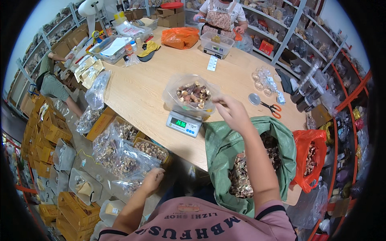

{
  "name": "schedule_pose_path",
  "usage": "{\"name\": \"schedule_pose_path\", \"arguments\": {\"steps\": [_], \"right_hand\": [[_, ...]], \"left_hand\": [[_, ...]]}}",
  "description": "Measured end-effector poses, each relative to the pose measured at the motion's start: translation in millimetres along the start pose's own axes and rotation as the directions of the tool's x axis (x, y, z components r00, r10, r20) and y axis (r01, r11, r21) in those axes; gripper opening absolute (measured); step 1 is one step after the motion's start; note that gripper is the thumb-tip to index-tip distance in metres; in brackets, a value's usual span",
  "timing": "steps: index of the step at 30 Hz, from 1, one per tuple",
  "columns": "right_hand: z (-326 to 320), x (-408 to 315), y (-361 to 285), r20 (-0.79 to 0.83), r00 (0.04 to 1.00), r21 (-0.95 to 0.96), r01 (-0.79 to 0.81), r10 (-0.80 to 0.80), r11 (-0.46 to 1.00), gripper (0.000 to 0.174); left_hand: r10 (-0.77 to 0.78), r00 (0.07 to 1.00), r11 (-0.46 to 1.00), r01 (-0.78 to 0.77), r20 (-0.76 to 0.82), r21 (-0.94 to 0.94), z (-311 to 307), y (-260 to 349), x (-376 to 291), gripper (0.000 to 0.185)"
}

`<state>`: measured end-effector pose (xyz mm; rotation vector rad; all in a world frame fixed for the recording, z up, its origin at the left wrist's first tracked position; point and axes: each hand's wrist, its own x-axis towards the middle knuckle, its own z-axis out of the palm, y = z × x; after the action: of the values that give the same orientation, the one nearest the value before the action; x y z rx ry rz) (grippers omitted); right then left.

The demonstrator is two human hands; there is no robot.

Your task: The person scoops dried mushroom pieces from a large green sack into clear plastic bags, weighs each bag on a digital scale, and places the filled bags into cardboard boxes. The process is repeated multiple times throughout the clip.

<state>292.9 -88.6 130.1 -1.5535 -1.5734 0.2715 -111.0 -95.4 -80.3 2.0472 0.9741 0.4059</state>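
My right hand [230,113] is at the right rim of a clear plastic bag [170,90], its fingers bent close together. Whether they pinch anything is too small to tell. Brown and cream dried pieces, perhaps cut mushrooms, fill the bag's middle [194,95]. The bag sits in a clear container on a digital scale [184,123] with lit green digits. Under my right forearm a green woven sack [220,144] stands open, holding similar pieces [241,177]. My left hand [153,180] hangs curled beside filled clear bags [120,153] below the table edge; its grip is unclear.
On the wooden table [135,87] lie orange-handled scissors [273,109], round clear lids [254,98] and jars [307,95]. A red bag [310,156] stands right of the sack. Across the table a person [221,18] works by a plastic tub [217,40]; another person [52,78] bends at left. Cartons [55,126] crowd the floor.
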Motion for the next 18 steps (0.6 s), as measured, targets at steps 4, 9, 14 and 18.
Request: {"name": "schedule_pose_path", "arguments": {"steps": [4, 9, 14, 18], "right_hand": [[54, 95, 16, 0.330, 0.902, -0.654, 0.005, 0.280, 0.757, 0.019], [107, 127, 86, 0.281, 0.828, -0.788, -0.089, 0.485, 0.609, 0.015], [112, 128, 113, 0.184, 0.781, -0.865, -0.159, 0.597, 0.475, 0.050], [105, 126, 101, 0.307, 0.766, -0.803, -0.109, 0.564, 0.586, 0.062]], "left_hand": [[-0.076, 0.987, 0.997, 0.080, 0.144, -0.022, 21, -10, -21, 0.020], [-0.373, 0.915, 0.927, 0.374, 0.153, 0.026, 36, -110, -120, 0.026], [-0.609, 0.750, 0.782, 0.515, 0.257, 0.352, 51, -232, -252, 0.033], [-0.813, 0.510, 0.570, 0.794, 0.281, 0.211, 58, -250, -293, 0.035]]}}
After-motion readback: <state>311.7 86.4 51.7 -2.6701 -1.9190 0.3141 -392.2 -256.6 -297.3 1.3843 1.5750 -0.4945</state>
